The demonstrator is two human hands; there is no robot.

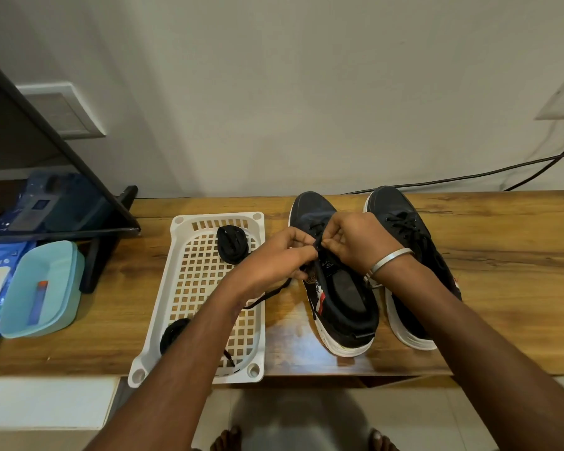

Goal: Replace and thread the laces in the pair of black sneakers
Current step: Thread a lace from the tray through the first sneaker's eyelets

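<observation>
Two black sneakers sit side by side on the wooden bench (502, 255), toes to the wall, and by my read this job is roughly halfway. The right sneaker (414, 255) looks fully laced, crossings visible over the tongue. The left sneaker (336, 297) is the one in progress: only the eyelets nearest the toe seem threaded, though the hands cover much of the rest so I can't count.

Left hand (274, 258) has its fingers curled, pinching the black lace (267, 296) just above the left sneaker's tongue, with the loose tail hanging off toward the white plastic basket (209, 288). Right hand (355, 242) is pinched on the same lace at its tip, fingertips nearly touching the left's.

Two coiled black laces, one (232, 244) at the basket's far end and one (173, 333) at the near end, lie in the basket. Whether they're old or spare, can't tell.
</observation>
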